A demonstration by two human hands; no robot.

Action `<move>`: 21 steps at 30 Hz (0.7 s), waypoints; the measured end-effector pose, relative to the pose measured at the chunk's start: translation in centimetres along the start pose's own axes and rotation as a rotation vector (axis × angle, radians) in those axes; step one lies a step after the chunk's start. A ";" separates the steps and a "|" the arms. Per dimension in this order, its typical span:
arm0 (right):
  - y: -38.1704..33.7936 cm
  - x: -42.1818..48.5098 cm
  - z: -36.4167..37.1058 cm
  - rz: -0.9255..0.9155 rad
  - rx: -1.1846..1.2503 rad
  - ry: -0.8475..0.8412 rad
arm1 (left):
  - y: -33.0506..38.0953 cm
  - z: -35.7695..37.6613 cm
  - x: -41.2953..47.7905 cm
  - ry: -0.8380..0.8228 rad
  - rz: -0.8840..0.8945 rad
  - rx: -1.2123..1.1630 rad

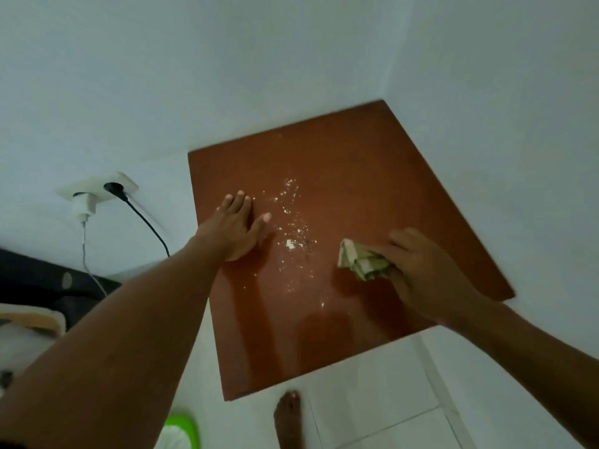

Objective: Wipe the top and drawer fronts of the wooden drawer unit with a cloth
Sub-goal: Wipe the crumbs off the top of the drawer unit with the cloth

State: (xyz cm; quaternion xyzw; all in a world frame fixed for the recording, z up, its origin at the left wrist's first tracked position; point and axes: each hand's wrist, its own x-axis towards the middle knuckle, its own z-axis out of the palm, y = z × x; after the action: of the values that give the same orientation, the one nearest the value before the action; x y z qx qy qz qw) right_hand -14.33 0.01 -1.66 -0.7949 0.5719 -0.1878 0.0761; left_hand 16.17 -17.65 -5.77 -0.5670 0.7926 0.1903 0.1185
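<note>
The reddish-brown wooden top of the drawer unit (372, 176) fills the middle of the head view, seen from above; its drawer fronts are hidden. White crumbs and powder (291, 228) are scattered across its centre. My left hand (236, 228) rests flat on the top with fingers straight, just left of the crumbs. My right hand (418, 270) grips a crumpled pale green-and-white cloth (359, 262) just right of the crumbs, low over the top.
The unit stands in a corner between white walls. A wall socket (100, 189) with a white charger and a black plug with cable sits to the left. A bare foot (288, 416) stands on the white tiled floor below. Dark furniture lies at the left edge.
</note>
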 end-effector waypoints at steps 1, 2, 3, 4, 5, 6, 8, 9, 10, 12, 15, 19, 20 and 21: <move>0.6 3.6 0.2 0.010 -0.002 0.022 | -0.5 -0.3 0.7 0.003 0.005 0.014; 1.3 7.2 0.8 0.017 -0.002 0.026 | -1.0 -0.6 1.4 -0.001 0.003 0.010; 2.1 10.8 1.6 0.018 -0.007 0.021 | -1.3 -0.9 2.0 -0.012 0.000 -0.005; 2.7 14.2 2.6 0.015 -0.020 0.017 | -1.5 -0.9 2.5 -0.026 -0.002 -0.022; 3.4 17.5 3.6 0.018 -0.037 0.019 | -1.6 -0.6 2.9 -0.040 -0.005 -0.042; 4.0 20.6 4.5 0.031 -0.055 0.027 | -1.6 0.0 3.0 -0.044 -0.009 -0.058; 5.0 25.8 5.9 0.081 -0.079 0.035 | -1.5 1.2 3.0 -0.017 -0.027 -0.055; 5.4 28.1 6.6 0.100 -0.078 0.018 | -1.6 1.5 3.1 -0.002 -0.035 -0.053; 5.7 30.0 7.3 0.114 -0.069 -0.017 | -1.7 1.7 3.4 0.001 -0.039 -0.064; 5.9 32.3 9.3 0.124 -0.051 -0.135 | -2.0 1.7 3.6 -0.020 -0.032 -0.080; 5.8 31.8 12.5 0.154 -0.040 -0.151 | -2.2 1.5 3.6 -0.032 -0.013 -0.086; 5.8 31.0 13.9 0.244 -0.042 -0.264 | -2.3 1.5 3.5 -0.051 -0.010 -0.089; 5.6 30.8 13.5 0.245 -0.035 -0.282 | -2.3 1.4 3.6 -0.064 -0.009 -0.093; 5.3 30.3 13.1 0.240 -0.025 -0.290 | -2.3 1.4 3.6 -0.072 -0.011 -0.096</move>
State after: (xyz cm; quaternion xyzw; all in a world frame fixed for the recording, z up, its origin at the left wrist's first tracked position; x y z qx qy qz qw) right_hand -5.61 -31.44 -9.09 -0.7404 0.6481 -0.0539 0.1697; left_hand 17.11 -20.75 -8.86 -0.5694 0.7746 0.2474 0.1207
